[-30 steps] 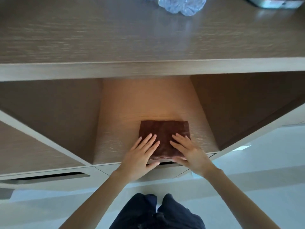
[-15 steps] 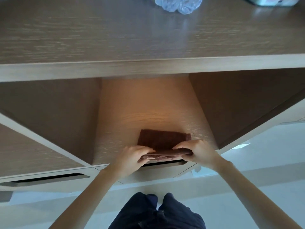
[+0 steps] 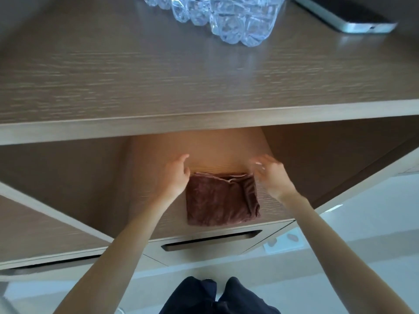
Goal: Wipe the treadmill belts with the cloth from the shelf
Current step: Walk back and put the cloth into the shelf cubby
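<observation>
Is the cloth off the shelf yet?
No, the cloth lies folded on the shelf; neither the left hand nor the right hand holds it.

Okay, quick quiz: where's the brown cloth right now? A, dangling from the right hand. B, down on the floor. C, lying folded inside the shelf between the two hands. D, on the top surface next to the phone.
C: the brown cloth lies folded flat on the shelf floor, with the left hand and right hand open on either side, neither curled round it.
</observation>
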`<act>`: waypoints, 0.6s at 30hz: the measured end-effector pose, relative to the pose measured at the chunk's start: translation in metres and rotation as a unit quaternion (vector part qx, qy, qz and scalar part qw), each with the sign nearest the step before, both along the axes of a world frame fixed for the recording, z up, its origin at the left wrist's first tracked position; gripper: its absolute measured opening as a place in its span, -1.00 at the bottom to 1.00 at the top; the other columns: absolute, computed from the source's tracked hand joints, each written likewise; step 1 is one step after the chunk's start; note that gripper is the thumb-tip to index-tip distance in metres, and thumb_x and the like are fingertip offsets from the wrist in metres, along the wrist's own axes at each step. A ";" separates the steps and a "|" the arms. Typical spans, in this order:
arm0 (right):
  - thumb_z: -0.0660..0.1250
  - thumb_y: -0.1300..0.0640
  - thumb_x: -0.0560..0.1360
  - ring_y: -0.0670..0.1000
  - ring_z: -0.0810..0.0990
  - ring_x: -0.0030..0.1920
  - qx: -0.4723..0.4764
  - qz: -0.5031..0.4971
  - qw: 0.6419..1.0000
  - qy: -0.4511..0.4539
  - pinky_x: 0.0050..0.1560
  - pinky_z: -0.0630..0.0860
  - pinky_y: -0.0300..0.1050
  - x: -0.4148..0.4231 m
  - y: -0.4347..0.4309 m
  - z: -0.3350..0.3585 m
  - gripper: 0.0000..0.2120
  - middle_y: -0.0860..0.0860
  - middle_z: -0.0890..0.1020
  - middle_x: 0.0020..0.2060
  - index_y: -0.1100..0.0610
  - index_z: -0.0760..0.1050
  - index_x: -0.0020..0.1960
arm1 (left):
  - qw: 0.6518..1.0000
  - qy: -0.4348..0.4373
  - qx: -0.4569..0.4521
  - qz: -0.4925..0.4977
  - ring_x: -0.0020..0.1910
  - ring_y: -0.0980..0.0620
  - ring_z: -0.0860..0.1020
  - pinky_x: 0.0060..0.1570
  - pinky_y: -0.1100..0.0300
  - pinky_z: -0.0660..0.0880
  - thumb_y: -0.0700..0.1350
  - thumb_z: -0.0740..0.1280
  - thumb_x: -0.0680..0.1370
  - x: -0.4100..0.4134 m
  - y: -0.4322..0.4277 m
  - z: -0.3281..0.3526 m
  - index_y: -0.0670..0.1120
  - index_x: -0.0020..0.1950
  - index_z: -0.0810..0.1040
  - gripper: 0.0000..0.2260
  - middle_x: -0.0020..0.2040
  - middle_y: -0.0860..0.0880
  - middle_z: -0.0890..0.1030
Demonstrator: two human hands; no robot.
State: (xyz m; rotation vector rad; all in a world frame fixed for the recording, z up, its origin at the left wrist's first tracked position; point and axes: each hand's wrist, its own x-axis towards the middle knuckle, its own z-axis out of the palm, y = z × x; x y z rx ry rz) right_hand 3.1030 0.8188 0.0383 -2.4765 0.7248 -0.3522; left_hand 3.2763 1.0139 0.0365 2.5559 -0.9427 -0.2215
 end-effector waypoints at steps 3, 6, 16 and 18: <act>0.25 0.32 0.55 0.11 0.62 0.08 -0.008 0.036 0.999 0.005 0.12 0.49 -0.08 -0.011 0.017 -0.017 -0.76 0.07 0.63 0.12 0.16 0.60 0.14 | 0.987 -0.013 -0.058 -0.147 0.37 -0.09 0.39 0.40 0.00 0.26 -0.22 0.23 0.58 -0.025 0.004 -0.024 -0.08 0.40 0.42 -0.63 0.39 -0.07 0.43; 0.23 0.27 0.58 0.06 0.47 0.32 -0.007 0.086 0.991 0.104 0.31 0.38 -0.06 -0.014 0.019 -0.033 -0.71 0.00 0.52 0.30 0.12 0.54 0.26 | 0.963 -0.028 0.092 -0.252 0.53 0.08 -0.07 0.49 0.00 -0.12 0.13 -0.05 0.63 -0.036 0.008 -0.051 0.02 0.53 0.14 -0.52 0.55 0.04 0.07; 0.38 0.23 0.50 -0.01 0.65 -0.12 0.033 -0.065 0.996 0.044 -0.05 0.59 0.01 -0.057 0.018 -0.022 -0.85 -0.04 0.65 -0.06 0.12 0.63 0.05 | 0.961 -0.121 0.107 -0.226 0.51 0.04 -0.25 0.46 -0.05 -0.28 0.24 -0.31 0.54 -0.064 0.006 -0.046 0.00 0.55 -0.10 -0.38 0.54 0.05 -0.17; 0.48 0.14 0.43 -0.13 0.62 -0.20 0.120 -0.064 0.989 0.063 -0.06 0.58 -0.07 -0.067 0.033 -0.022 -0.86 -0.15 0.64 -0.22 0.01 0.62 -0.03 | 0.956 -0.106 0.092 -0.259 0.52 0.04 -0.23 0.47 -0.06 -0.25 0.26 -0.27 0.55 -0.084 0.006 -0.058 0.02 0.55 -0.06 -0.38 0.55 0.06 -0.13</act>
